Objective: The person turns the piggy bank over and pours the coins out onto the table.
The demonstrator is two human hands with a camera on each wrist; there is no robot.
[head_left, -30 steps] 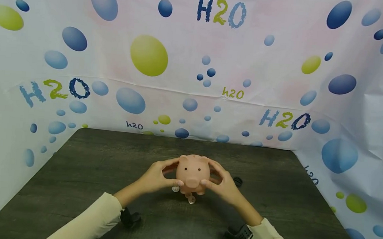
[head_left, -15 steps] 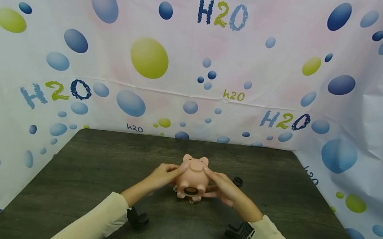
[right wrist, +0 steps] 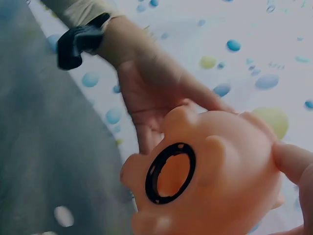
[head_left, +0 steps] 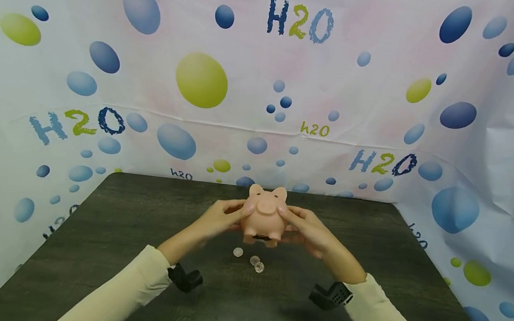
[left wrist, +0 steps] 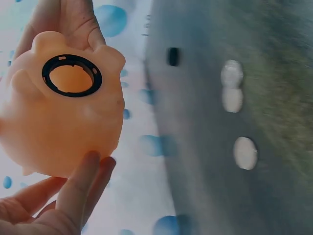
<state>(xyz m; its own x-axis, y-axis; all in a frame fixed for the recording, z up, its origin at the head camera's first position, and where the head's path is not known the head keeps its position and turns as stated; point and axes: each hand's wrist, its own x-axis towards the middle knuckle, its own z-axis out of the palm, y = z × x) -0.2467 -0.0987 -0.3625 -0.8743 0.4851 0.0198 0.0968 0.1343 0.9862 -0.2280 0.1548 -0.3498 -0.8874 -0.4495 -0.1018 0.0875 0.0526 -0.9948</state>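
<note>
A pink piggy bank (head_left: 265, 224) is up off the dark table, snout facing the person. My left hand (head_left: 215, 222) grips one side of it and my right hand (head_left: 313, 230) grips the other, thumbs near the snout. In the left wrist view a black ring frames an uncovered round hole (left wrist: 72, 80) in the belly. Only an orange glow shows inside. On the tabletop beneath lie a coin (head_left: 238, 251) and, a little to its right, two more coins (head_left: 255, 260) that touch or overlap.
The dark wooden table (head_left: 162, 199) meets a bubble-printed backdrop (head_left: 354, 88) at its back and sides. A small black piece (left wrist: 173, 56), blurred in the left wrist view, lies on the table past the coins. Each wrist carries a black camera mount (head_left: 330, 296).
Both hands have tipped the piggy bank back, snout up, and then lifted it off the table. Coins that were partly hidden beneath it now show fully.
</note>
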